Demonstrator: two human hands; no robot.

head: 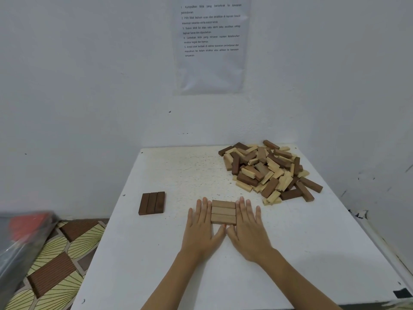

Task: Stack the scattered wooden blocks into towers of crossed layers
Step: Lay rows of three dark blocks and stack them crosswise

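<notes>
tan layer [223, 212] of three wooden blocks sits between the two palms in the head view. it lies on the white table [156, 265], blocks side by side, each with its long axis running left to right across the person. the left hand [202, 229] lies flat against the left ends and the right hand [248, 229] flat against the right ends. fingers are straight and point away, and the thumbs nearly meet along the near edge. neither hand grasps anything; both only press in on the sides, squaring the row by the look of it.

well apart to the left lies a dark layer [152, 202] of three blocks whose long axes run away from the person. the pile [268, 171] of loose blocks, dark and pale mixed, lies at the far right of the table, beyond and to the right of the tan layer, so the right hand is the nearer one to it. the next blocks probably have to come from there and go down crosswise, long axes pointing away from the person, over blocks that run left to right. a printed sheet [211, 45] hangs on the wall behind.
</notes>
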